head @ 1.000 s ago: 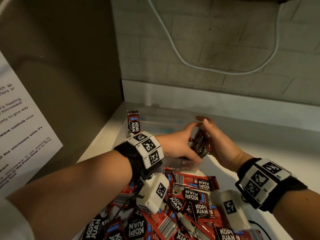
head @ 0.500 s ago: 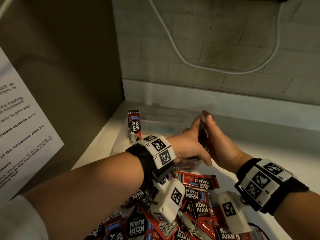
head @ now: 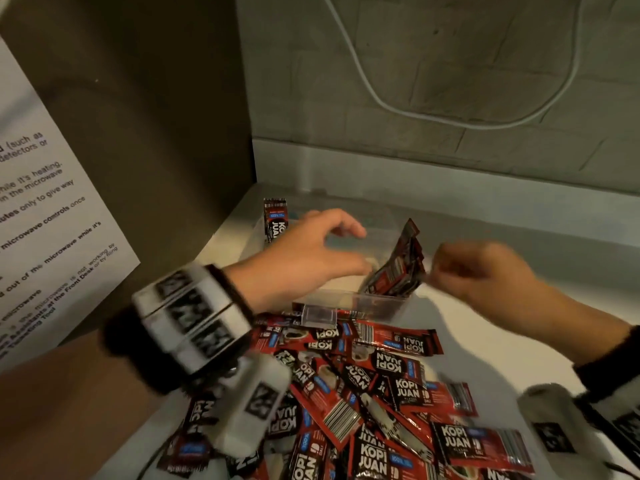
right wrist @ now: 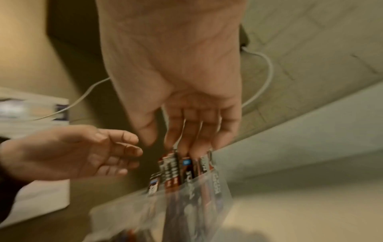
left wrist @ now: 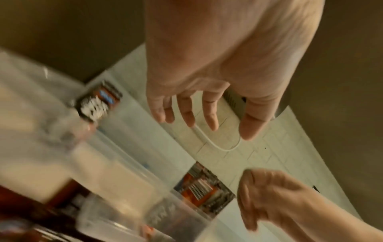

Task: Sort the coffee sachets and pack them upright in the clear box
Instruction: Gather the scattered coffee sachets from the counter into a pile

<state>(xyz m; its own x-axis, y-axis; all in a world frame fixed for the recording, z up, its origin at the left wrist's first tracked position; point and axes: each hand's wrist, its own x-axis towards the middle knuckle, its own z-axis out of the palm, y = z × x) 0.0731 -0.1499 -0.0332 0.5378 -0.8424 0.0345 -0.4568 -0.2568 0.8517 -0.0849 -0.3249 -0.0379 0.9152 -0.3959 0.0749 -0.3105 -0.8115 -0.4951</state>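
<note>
Coffee sachets (head: 377,393) are heaped loose on the counter in front of the clear box (head: 374,304). Inside the box's right end a bundle of sachets (head: 398,268) stands tilted. Over the box, the left hand (head: 311,251) is spread and holds nothing; beside the bundle, the right hand (head: 481,271) is loosely curled, empty. One sachet (head: 275,220) stands upright at the far left corner.

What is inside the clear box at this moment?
In the clear box: a leaning bundle of sachets at its right end and one upright sachet at the far left. The left hand covers part of the middle.
</note>
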